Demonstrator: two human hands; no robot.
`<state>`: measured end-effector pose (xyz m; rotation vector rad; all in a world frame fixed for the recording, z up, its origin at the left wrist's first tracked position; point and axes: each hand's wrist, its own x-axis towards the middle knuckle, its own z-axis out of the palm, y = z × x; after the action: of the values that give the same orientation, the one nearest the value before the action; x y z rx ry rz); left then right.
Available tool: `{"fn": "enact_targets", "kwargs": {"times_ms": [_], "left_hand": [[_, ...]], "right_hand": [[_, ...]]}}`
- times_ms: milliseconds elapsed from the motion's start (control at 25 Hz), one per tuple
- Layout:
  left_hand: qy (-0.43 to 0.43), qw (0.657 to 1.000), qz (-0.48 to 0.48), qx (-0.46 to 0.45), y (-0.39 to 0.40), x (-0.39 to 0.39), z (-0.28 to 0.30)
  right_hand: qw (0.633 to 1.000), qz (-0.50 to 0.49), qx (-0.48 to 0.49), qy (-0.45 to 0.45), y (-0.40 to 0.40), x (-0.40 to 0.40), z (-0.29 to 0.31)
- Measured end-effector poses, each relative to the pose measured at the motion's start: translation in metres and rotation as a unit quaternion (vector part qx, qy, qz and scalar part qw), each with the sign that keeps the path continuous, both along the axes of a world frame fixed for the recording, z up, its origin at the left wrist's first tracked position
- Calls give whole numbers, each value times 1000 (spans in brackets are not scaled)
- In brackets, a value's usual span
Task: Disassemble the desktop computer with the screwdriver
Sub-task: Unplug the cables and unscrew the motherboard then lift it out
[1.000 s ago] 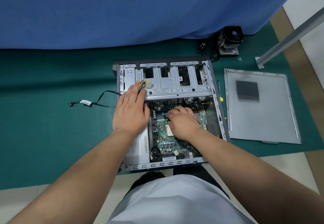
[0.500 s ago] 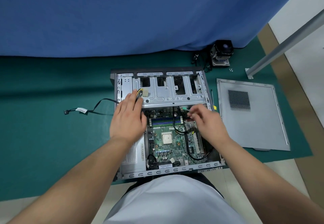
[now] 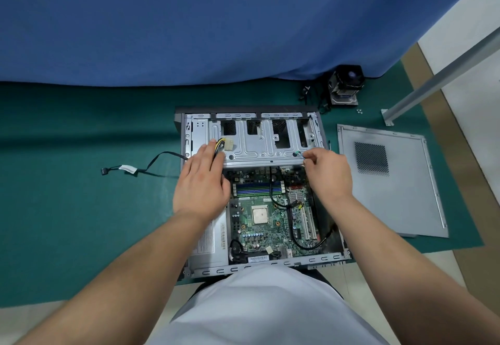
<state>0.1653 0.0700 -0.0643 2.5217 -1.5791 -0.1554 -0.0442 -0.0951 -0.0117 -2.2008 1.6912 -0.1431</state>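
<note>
Open desktop computer case [image 3: 251, 139] lies flat on the green mat [image 3: 81, 209], green motherboard [image 3: 270, 223] exposed, label print too small to read. Left hand [image 3: 201, 185] rests with straight fingers on the yellow-black cable bundle [image 3: 220, 144]. Right hand [image 3: 328, 173] pinches a small green-tipped connector [image 3: 299, 153] at the stamped metal drive bay. The grey perforated side panel [image 3: 389, 182] lies to the right.

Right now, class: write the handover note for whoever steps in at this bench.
Left hand: flat on the computer case's left side, by the yellow-and-black wires.
Right hand: pinching a small green-tipped cable end at the drive bay.
Done: side panel off, lying right of the case; cooler fan out, behind it.
Left: circuit board and cables inside.
</note>
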Motion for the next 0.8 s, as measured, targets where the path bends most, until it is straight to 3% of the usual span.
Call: {"fn": "enact_targets", "kwargs": {"times_ms": [320,680,800], "left_hand": [[3,1000,-2,13,0,1,1],[1,1000,1,15,-1,1,2],[0,1000,0,17,-1,1,2]], "right_hand": [[993,11,35,112,-15,19,9],[992,46,7,116,-30,46,-3],[995,62,-5,76,-26,39,-11]]}}
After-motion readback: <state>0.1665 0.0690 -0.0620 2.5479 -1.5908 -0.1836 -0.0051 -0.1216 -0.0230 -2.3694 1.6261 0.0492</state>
